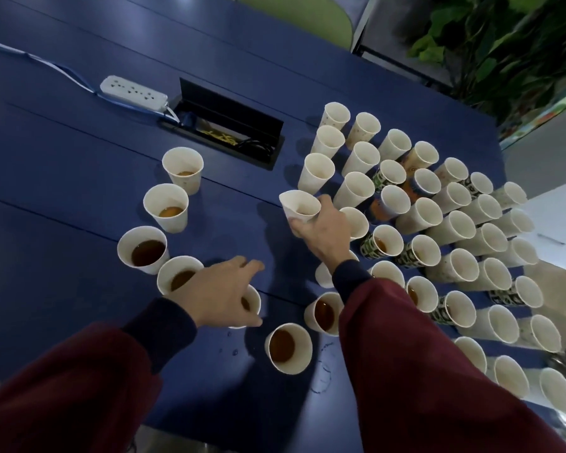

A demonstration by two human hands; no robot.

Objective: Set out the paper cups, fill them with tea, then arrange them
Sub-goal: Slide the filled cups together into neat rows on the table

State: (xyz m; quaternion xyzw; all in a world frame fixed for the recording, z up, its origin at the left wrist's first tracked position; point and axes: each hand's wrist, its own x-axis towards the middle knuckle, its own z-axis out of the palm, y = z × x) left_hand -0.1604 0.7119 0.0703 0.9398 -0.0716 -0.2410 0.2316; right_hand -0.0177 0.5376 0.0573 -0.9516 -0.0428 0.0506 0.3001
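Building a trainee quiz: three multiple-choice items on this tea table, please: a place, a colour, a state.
1. The power strip lies: A beside the open cable box; B among the cups; C on a chair.
2. The table is: A green; B blue; C white.
3. The cup in the right hand is: A tipped over; B stacked; C gripped, rim squeezed.
Answers: A, strip and box adjoin at far left; B, its bare top is blue; C, the grip bends its rim out of round.

Cup (299, 206) in R hand (322, 232)
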